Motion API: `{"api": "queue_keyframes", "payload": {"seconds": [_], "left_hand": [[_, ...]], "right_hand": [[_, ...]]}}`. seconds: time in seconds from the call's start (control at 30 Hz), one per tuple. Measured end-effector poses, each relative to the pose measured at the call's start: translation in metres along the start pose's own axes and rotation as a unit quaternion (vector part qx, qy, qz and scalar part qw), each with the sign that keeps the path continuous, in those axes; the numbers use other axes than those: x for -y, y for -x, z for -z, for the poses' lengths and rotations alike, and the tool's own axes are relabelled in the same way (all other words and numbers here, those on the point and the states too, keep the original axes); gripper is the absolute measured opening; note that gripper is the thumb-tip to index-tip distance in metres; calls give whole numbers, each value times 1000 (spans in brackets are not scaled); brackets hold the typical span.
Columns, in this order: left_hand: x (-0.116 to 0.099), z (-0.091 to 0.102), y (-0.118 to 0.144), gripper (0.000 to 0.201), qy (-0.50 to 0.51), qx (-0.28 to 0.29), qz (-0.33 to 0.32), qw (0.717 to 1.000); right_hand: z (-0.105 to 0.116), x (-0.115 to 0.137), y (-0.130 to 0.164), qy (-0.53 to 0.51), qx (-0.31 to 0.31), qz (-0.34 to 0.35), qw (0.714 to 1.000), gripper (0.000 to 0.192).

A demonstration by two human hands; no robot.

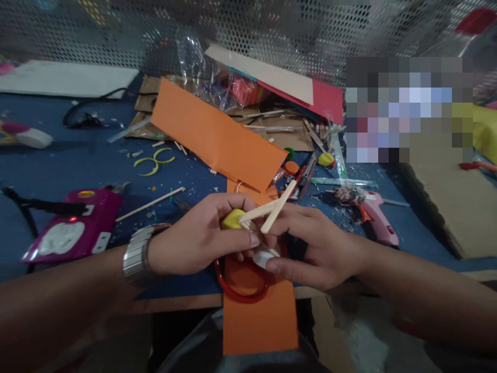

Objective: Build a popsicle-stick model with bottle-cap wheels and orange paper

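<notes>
Roughly by size: two orange paper sheets (217, 137), one pink glue gun (378, 223), one red ring (240, 290). Left hand (198, 238) grips one yellow cap (232, 219); right hand (310, 248) pinches crossed wooden sticks (272, 210), a white cap (264, 257) beneath. No writing is legible.

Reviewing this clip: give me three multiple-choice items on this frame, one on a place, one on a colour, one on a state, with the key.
1. Where is the pink glue gun?
A. right of the hands
B. left of the hands
C. under the orange paper

2. What colour is the cap held by the left hand?
A. blue
B. yellow
C. black

3. How are the wooden sticks?
A. lying loose on the table
B. snapped in a pile
C. pinched between both hands

Key: 1 A, it lies on the blue table beside the right hand. 2 B, the yellow cap shows there. 3 C, fingers of both hands grip them.
</notes>
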State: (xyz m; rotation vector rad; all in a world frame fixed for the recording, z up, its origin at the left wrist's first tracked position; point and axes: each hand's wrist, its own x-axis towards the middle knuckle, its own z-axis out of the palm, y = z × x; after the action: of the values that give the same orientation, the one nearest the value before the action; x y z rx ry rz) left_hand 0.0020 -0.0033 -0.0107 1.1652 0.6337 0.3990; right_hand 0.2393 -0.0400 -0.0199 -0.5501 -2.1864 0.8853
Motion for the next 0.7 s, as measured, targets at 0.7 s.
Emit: {"api": "queue_keyframes", "payload": {"seconds": [0.7], "left_hand": [[2,-4,0,15,-12,8,-17,1000]], "right_hand": [[-2,0,-3,34,9,20,999,13]]}}
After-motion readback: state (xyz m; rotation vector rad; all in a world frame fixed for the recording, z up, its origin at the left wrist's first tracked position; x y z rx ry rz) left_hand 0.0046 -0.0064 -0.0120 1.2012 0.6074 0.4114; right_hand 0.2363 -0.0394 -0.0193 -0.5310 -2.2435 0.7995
